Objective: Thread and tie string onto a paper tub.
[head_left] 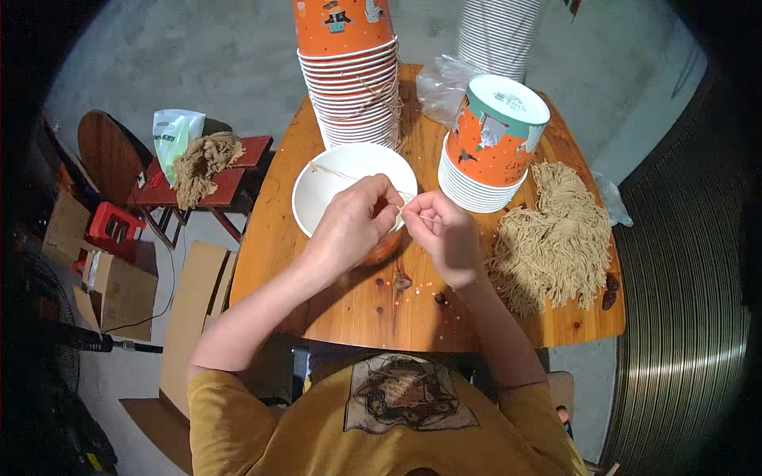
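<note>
A paper bucket [313,194] with a white inside and an orange outer wall leans toward me on the wooden table. My left hand [349,222] is at its near right rim, thumb and fingertips pinched together on a thin beige string [337,171]. Close beside it, my right hand [446,238] pinches the string too, a short end showing between its fingers. The string runs across the bucket's opening to its far left side. Exactly where it meets the rim is hidden behind my fingers.
Upside-down orange buckets stand in a tall stack [357,99] and a shorter stack [484,170]. Behind is a white stack [496,40] near a clear plastic bag [444,91]. Beige strings [556,238] heap at right. A red stool [250,155] holds more string [205,166]. Cardboard [190,309] stands left.
</note>
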Demonstrator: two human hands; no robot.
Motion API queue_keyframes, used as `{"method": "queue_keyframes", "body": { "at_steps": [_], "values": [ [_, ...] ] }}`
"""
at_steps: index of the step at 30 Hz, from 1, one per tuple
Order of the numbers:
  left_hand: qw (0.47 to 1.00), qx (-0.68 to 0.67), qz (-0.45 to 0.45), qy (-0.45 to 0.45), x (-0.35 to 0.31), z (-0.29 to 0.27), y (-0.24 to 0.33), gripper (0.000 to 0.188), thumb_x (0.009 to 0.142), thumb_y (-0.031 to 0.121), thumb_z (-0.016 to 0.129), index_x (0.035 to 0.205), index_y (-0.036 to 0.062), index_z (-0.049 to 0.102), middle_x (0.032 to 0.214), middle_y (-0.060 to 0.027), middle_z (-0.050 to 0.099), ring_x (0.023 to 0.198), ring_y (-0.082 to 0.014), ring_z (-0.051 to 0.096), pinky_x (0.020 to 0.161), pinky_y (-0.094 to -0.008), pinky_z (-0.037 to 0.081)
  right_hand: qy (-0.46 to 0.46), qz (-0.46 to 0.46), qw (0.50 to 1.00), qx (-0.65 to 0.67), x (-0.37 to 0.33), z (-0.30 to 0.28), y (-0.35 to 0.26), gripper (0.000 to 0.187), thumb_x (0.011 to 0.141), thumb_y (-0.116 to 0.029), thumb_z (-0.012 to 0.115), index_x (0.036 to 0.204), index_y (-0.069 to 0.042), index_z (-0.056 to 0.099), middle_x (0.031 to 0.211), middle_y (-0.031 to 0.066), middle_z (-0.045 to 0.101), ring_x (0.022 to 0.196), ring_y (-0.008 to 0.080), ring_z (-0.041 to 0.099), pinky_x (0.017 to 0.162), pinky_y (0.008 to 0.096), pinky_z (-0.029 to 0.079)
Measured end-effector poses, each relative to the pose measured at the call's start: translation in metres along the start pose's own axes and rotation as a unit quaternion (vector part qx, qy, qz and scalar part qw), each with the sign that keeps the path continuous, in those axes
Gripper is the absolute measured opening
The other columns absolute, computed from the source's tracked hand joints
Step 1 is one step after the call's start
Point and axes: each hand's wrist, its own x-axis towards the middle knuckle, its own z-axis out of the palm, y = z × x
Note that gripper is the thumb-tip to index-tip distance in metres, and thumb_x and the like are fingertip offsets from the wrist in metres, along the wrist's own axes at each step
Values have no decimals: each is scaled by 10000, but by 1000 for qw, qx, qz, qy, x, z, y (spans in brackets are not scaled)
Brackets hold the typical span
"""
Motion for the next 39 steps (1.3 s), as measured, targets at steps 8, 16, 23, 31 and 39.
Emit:
{"method": "queue_keyframes", "body": {
  "at_steps": [8,16,23,31,39],
  "values": [
    [997,-56,-51,-18,1,-1,-5,71,844,60,574,859,-5,548,736,-58,591,668,-111,544,625,-287,455,-14,16,999,-30,-2,-3,-15,94,816,-41,641,866,-10,567,630,10,518,562,45,488,495,233,395],
    [974,-212,-57,-62,8,-2,-14,241,811,-29,597,1014,26,481,817,3,525,739,-61,495,681,-205,428,18,13,999,-34,0,0,-15,81,823,-33,629,864,-12,563,630,33,534,557,79,508,509,244,409],
    [942,-300,-127,-82,13,-7,-13,337,818,-29,624,1099,10,441,852,-16,557,788,-74,535,743,-201,442,8,31,999,-2,0,-1,-5,108,831,-51,628,908,-32,553,583,44,496,523,115,512,493,272,398],
    [945,-283,-146,-78,14,-8,-9,354,819,-22,638,1107,0,433,863,-36,583,807,-90,558,746,-211,454,50,-173,963,-201,0,-4,-9,185,791,-100,678,949,-117,582,752,76,543,625,274,601,527,370,473],
    [964,-221,-132,-69,15,-8,-10,385,820,10,660,1122,-10,420,829,-35,587,776,-97,563,728,-217,462,30,-223,926,-302,4,-12,-17,159,770,-42,684,907,-83,615,750,62,572,617,216,599,531,324,481]
  ]
}}
